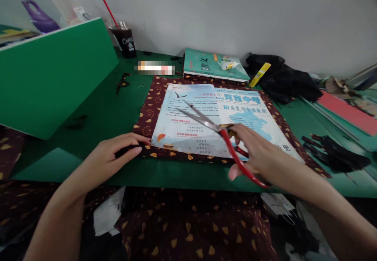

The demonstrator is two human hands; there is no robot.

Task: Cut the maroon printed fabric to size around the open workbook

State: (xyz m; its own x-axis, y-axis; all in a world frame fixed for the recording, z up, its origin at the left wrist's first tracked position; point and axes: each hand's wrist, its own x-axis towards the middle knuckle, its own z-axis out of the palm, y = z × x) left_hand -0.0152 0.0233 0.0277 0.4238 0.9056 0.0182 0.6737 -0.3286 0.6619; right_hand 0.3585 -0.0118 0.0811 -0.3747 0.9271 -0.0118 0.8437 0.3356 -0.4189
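An open booklet (188,115) with a blue and white cover lies flat on dark red leaf-patterned cloth (144,115). Over the booklet, my right hand (253,147) holds red-handled scissors (235,155), their blades parted and pointing to the upper left. At the lower left corner of the cloth is my left hand (120,151), its fingers closed together around or against the cloth edge, with fingertips beside the booklet's corner.
Behind the booklet are a green book (203,62), a glue stick (260,75) and black cloth (273,72). A green board (55,80) and a coffee cup (125,43) stand left. Black scraps (335,155) lie right on the green table (176,174).
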